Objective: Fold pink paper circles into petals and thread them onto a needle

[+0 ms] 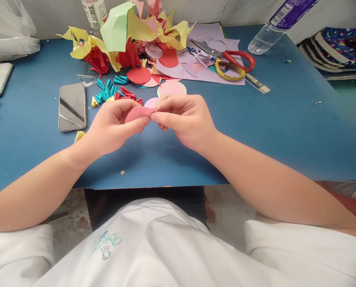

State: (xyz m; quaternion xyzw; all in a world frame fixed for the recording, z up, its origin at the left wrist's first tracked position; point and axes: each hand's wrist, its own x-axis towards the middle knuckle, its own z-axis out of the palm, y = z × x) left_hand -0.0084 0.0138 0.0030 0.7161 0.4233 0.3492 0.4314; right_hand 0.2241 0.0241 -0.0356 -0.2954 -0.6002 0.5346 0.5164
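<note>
Both hands meet over the blue table around a pink piece of paper [137,113], which looks curved or rolled. My left hand [115,123] pinches it between thumb and fingers. At its right end my right hand [184,117] grips the paper with thumb and forefinger. A thin, stick-like line crosses the paper at a slant by the fingertips; its kind is too fine to make out. Just behind the hands are small red paper cones [127,94], teal paper cones [104,93] and paper circles [172,88], partly hidden by the fingers.
A phone [72,107] lies left of the hands. Red-and-yellow-handled scissors [230,65], a utility knife [257,83] and lilac paper sheets [225,40] are at the back right. Crumpled coloured paper [127,32] heaps against the wall, near a bottle [273,30]. A plastic bag [10,32] is far left.
</note>
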